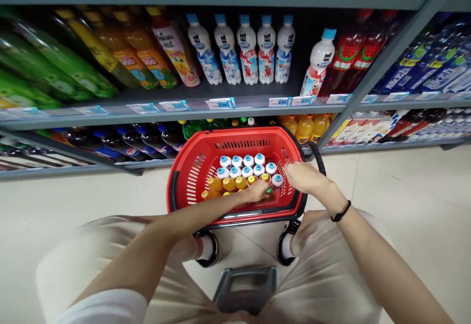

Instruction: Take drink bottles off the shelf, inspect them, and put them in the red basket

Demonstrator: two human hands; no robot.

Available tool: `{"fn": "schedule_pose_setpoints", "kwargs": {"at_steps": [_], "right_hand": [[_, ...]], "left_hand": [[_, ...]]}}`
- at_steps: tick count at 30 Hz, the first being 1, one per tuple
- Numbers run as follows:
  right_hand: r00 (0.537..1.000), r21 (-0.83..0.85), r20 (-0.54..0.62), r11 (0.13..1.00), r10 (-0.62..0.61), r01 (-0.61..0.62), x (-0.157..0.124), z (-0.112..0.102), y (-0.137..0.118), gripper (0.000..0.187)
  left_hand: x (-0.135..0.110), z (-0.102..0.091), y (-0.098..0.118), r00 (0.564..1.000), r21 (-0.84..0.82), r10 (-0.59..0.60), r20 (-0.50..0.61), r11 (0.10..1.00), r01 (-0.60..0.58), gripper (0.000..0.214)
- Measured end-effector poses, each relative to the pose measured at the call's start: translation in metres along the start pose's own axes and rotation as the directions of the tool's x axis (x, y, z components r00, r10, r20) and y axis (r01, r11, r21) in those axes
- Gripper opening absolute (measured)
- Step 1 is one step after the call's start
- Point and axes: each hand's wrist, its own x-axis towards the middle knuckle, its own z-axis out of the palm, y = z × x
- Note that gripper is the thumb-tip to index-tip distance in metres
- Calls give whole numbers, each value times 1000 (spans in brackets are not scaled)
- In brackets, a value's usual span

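Note:
A red shopping basket (187,155) with black rim parts stands on the floor between my feet and the shelves. In it several white bottles with blue caps (247,171) stand upright in rows, with orange-yellow bottles (228,183) nearer me. My left hand (258,191) reaches across to the basket's right side, its fingers closed at a bottle with a green cap (270,191); the fingers partly hide it. My right hand (303,177) is closed in a fist over the basket's right end, beside the white bottles. What it grips, if anything, is hidden.
On the shelf (257,102) ahead stand several white blue-capped bottles (248,52), one nearer the front edge (318,66), juices and red bottles (348,49). Dark cola bottles (128,140) fill the lower shelf. The basket's black handle (318,160) folds rightward. A grey stool (246,285) is beneath me.

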Motion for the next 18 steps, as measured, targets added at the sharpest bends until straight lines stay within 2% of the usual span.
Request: {"fn": "schedule_pose_setpoints", "kwargs": {"at_steps": [4, 8, 11, 14, 15, 16, 17, 18], "right_hand": [[999, -24, -24, 999, -42, 42, 9, 4, -5, 42], [998, -42, -30, 998, -47, 45, 22, 18, -7, 39], [994, -19, -97, 999, -45, 43, 22, 19, -7, 38], [968, 33, -242, 997, -64, 75, -2, -2, -4, 39], [950, 55, -303, 994, -70, 91, -18, -12, -2, 39], [911, 99, -407, 989, -61, 111, -36, -22, 0, 39], [783, 219, -621, 956, -19, 196, -56, -31, 1, 37], [620, 274, -784, 916, 35, 294, -76, -39, 1, 37]], "left_hand": [[-5, -11, 11, 999, 76, 2, 53, 997, -6, 23], [-19, -35, 31, 1000, 102, 18, 2, 995, -18, 26], [-52, -74, 50, 994, 100, 2, -110, 995, 9, 21], [-119, -138, 82, 954, 80, -44, -298, 994, 71, 19], [-148, -163, 97, 928, 66, -47, -370, 995, 77, 20], [-180, -188, 112, 876, 31, -49, -480, 997, 73, 22], [-212, -212, 127, 751, -45, -17, -660, 999, -18, 22], [-244, -232, 141, 580, -58, 3, -815, 995, -87, 25]]}}
